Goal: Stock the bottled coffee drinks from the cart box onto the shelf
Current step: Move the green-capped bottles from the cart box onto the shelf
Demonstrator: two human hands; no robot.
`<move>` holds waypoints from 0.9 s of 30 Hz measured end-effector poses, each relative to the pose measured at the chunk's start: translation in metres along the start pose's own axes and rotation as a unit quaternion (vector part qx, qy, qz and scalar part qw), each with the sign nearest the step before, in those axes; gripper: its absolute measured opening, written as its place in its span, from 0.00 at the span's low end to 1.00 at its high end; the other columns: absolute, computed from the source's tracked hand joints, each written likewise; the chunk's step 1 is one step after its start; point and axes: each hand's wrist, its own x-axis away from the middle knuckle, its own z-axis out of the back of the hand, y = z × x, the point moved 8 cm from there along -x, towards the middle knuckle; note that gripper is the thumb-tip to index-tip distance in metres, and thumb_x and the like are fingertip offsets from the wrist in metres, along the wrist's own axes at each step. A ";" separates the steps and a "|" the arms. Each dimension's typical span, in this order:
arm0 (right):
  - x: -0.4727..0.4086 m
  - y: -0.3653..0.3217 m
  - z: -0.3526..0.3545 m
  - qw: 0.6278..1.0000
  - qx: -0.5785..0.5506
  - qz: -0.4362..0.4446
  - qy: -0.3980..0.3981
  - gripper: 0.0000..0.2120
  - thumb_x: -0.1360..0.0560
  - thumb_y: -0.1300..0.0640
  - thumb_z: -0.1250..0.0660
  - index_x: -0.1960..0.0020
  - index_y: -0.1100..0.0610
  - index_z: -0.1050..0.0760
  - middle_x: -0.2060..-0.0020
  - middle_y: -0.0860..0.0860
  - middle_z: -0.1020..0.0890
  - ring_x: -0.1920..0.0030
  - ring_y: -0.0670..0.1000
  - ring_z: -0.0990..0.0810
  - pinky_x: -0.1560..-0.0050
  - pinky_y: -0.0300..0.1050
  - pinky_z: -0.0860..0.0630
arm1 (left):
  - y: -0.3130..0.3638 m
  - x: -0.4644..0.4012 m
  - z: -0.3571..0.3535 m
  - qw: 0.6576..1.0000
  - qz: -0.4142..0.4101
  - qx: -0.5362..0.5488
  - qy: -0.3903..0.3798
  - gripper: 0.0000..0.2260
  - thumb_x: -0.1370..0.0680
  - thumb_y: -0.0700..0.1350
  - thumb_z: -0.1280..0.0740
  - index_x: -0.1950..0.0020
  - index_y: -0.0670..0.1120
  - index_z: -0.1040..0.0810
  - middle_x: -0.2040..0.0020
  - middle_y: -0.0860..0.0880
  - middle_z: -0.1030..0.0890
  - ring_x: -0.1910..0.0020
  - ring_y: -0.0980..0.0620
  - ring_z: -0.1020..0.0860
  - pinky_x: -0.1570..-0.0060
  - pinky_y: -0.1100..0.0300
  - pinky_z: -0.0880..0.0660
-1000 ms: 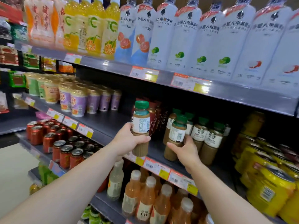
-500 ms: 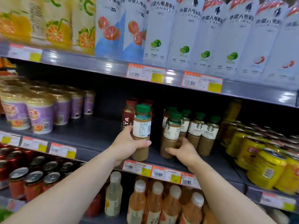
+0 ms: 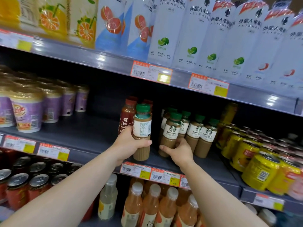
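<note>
Forearms reach up from the bottom of my view toward the dark grey metal middle shelf [image 3: 91, 136]. My left hand [image 3: 129, 145] has its grip wrapped round the lower body of a green-capped plastic bottle of tan coffee drink [image 3: 142, 131], thumb across the front; the bottle is upright, its base at or just above the front edge of the shelf, and I cannot tell whether it touches. Just to its right, my right hand [image 3: 178, 153] is clasped round the bottom of a second green-capped latte bottle with a white label [image 3: 171, 133], which stands at the front of a row of matching latte bottles [image 3: 198, 133] on the same shelf.

Below the hands, orange-and-yellow price tags [image 3: 150, 173] run along the shelf lip, and the lower shelf holds white-capped bottles of peach-coloured drink [image 3: 149, 205], with red cans with silver tops [image 3: 27, 182] to the left. Right of the latte row sit yellow cans [image 3: 260, 171]. Behind the bottle in my left hand stand dark brown bottles with red caps [image 3: 127, 117], touching or nearly so. Further left on the middle shelf are purple cups with gold lids [image 3: 27, 115]. On the top shelf, tall white pouch-shaped bottles with lime pictures [image 3: 193, 33] stand beside orange juice bottles [image 3: 52, 17].
</note>
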 end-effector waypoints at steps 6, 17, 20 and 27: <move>0.000 -0.003 -0.009 0.999 -0.014 0.029 -0.044 0.34 0.33 0.48 0.23 0.32 0.57 0.33 0.38 0.53 0.22 0.39 0.52 0.24 0.44 0.42 0.27 | 0.001 -0.002 -0.014 1.000 -0.004 -0.005 -0.004 0.31 0.33 0.46 0.21 0.33 0.51 0.29 0.42 0.54 0.20 0.43 0.55 0.22 0.44 0.56 0.24; 0.036 -0.009 0.017 0.983 -0.072 0.119 -0.117 0.33 0.38 0.51 0.22 0.36 0.50 0.30 0.44 0.43 0.19 0.45 0.42 0.20 0.44 0.41 0.22 | 0.017 0.003 -0.084 0.996 -0.067 -0.050 -0.017 0.28 0.37 0.46 0.18 0.43 0.54 0.28 0.47 0.55 0.19 0.47 0.58 0.20 0.45 0.58 0.22; 0.033 -0.001 0.040 0.986 -0.104 0.119 -0.054 0.27 0.36 0.53 0.21 0.39 0.49 0.26 0.48 0.41 0.17 0.48 0.36 0.20 0.47 0.35 0.22 | 0.025 0.001 -0.095 0.993 -0.085 -0.076 -0.003 0.31 0.38 0.53 0.19 0.40 0.53 0.30 0.47 0.55 0.22 0.47 0.58 0.22 0.49 0.61 0.24; 0.007 0.034 0.055 0.990 -0.113 0.030 -0.082 0.21 0.30 0.58 0.24 0.39 0.53 0.25 0.46 0.49 0.17 0.47 0.45 0.18 0.51 0.36 0.22 | 0.016 -0.015 -0.075 0.977 -0.075 -0.152 0.131 0.32 0.35 0.52 0.21 0.35 0.47 0.30 0.40 0.48 0.25 0.40 0.50 0.26 0.40 0.52 0.26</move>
